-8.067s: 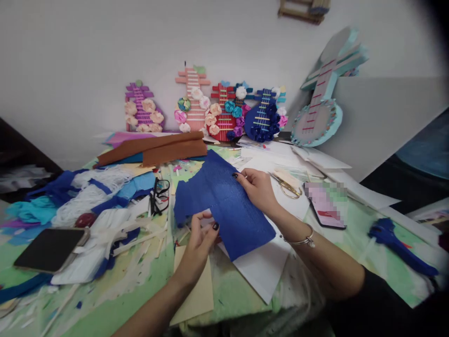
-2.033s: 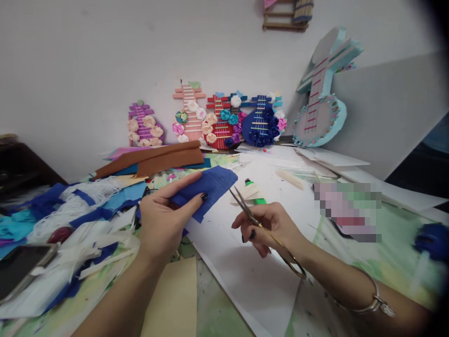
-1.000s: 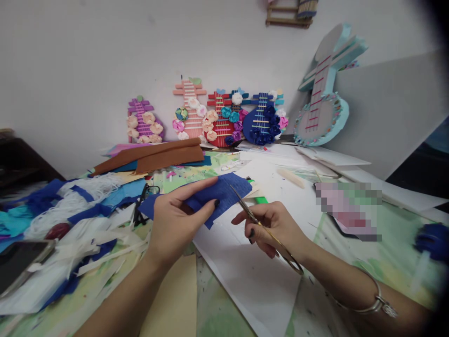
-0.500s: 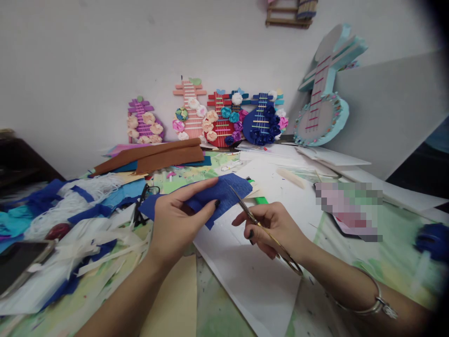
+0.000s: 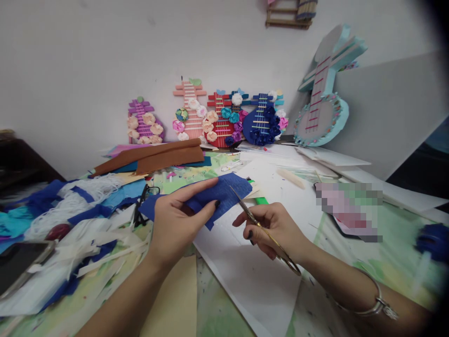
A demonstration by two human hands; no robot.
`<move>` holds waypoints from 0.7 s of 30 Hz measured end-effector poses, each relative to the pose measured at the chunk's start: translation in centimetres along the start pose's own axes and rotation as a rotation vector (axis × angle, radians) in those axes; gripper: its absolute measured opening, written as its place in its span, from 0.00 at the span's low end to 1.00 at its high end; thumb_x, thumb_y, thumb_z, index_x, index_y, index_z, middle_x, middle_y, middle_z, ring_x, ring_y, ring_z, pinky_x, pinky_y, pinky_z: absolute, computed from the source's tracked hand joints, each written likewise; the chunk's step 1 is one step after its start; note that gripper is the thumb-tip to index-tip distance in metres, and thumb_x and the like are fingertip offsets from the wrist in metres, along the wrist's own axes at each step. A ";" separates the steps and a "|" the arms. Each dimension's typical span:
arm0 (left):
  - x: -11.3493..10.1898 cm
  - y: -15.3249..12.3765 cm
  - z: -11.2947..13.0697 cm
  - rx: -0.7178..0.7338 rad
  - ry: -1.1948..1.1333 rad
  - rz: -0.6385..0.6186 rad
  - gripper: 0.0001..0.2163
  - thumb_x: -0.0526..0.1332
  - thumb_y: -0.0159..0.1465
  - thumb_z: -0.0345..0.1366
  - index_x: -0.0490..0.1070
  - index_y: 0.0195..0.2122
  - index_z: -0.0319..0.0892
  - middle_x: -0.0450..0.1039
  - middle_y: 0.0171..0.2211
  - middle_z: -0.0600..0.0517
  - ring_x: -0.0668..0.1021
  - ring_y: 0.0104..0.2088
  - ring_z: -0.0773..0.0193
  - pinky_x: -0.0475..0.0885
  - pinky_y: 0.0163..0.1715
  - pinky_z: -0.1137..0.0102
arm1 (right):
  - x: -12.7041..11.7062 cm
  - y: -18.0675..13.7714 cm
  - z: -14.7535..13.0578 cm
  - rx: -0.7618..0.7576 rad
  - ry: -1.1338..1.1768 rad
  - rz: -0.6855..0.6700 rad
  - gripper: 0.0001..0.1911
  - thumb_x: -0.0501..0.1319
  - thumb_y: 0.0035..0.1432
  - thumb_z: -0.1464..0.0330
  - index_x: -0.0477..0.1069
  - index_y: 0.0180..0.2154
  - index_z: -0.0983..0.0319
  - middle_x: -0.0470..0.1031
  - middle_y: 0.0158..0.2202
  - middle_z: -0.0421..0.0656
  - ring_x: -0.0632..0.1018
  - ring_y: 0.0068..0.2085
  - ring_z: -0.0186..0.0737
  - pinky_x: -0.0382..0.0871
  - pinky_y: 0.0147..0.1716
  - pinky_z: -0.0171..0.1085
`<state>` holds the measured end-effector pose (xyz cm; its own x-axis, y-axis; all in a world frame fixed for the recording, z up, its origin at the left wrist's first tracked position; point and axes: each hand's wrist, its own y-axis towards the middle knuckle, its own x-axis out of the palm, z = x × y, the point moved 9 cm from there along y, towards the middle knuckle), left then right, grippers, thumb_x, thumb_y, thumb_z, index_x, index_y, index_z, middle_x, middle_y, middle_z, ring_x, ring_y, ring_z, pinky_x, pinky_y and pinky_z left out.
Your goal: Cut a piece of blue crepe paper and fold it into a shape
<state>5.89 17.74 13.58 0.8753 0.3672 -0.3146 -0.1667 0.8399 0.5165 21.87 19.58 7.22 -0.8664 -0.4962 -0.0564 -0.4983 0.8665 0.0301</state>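
A piece of dark blue crepe paper (image 5: 229,196) is pinched between the thumb and fingers of my left hand (image 5: 178,217), raised over the table. My right hand (image 5: 271,229) grips a pair of gold-handled scissors (image 5: 253,219), and their blades point up and left. The blade tips overlap the right part of the blue paper; whether they touch it I cannot tell. Beneath both hands lies a white sheet (image 5: 252,276). Something bright green (image 5: 261,201) shows just behind the scissors.
Brown paper (image 5: 168,157) lies at the back left. Blue scraps, white string (image 5: 70,206), glasses (image 5: 142,206) and a phone (image 5: 24,264) crowd the left side. A blurred-out flat object (image 5: 347,210) and a blue paper flower (image 5: 433,241) are at right. Decorated guitar shapes (image 5: 261,121) lean against the wall.
Almost nothing differs. The scissors' handle end has shifted very slightly in my right hand; the left hand and the blue paper keep their place.
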 end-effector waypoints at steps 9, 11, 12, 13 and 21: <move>0.0 -0.1 -0.1 -0.004 0.005 0.000 0.15 0.67 0.53 0.30 0.78 0.43 0.47 0.80 0.41 0.56 0.81 0.41 0.62 0.76 0.40 0.75 | 0.0 -0.2 -0.1 -0.010 -0.043 0.001 0.17 0.68 0.45 0.59 0.74 0.29 0.67 0.63 0.12 0.34 0.61 0.10 0.24 0.52 0.09 0.26; 0.0 -0.1 0.0 -0.001 0.010 0.000 0.15 0.67 0.53 0.30 0.78 0.43 0.47 0.80 0.41 0.56 0.81 0.40 0.63 0.76 0.40 0.76 | 0.0 -0.2 0.0 -0.009 -0.056 -0.002 0.16 0.68 0.46 0.59 0.74 0.29 0.67 0.62 0.12 0.33 0.61 0.10 0.24 0.52 0.09 0.26; 0.0 -0.1 0.0 0.001 0.011 0.000 0.15 0.67 0.53 0.30 0.78 0.43 0.47 0.80 0.41 0.56 0.81 0.40 0.63 0.76 0.39 0.76 | 0.0 -0.2 0.0 -0.008 -0.061 0.000 0.16 0.68 0.46 0.60 0.74 0.29 0.67 0.63 0.12 0.33 0.62 0.10 0.24 0.52 0.09 0.26; 0.0 -0.1 0.0 0.001 0.010 -0.001 0.15 0.67 0.53 0.30 0.78 0.43 0.48 0.80 0.41 0.56 0.81 0.40 0.63 0.76 0.38 0.76 | 0.0 -0.2 0.0 -0.009 -0.065 0.003 0.15 0.68 0.46 0.60 0.74 0.29 0.67 0.63 0.12 0.34 0.62 0.10 0.24 0.53 0.09 0.26; 0.0 -0.1 0.0 -0.009 0.012 -0.009 0.15 0.67 0.53 0.31 0.78 0.44 0.46 0.80 0.42 0.54 0.81 0.40 0.61 0.77 0.39 0.73 | 0.0 -0.1 0.1 -0.029 -0.080 -0.010 0.11 0.66 0.49 0.64 0.74 0.29 0.66 0.63 0.12 0.33 0.62 0.10 0.23 0.53 0.09 0.25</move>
<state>5.88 17.68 13.55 0.8711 0.3647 -0.3289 -0.1632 0.8466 0.5067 21.94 19.47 7.08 -0.8565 -0.4979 -0.1360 -0.5085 0.8591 0.0576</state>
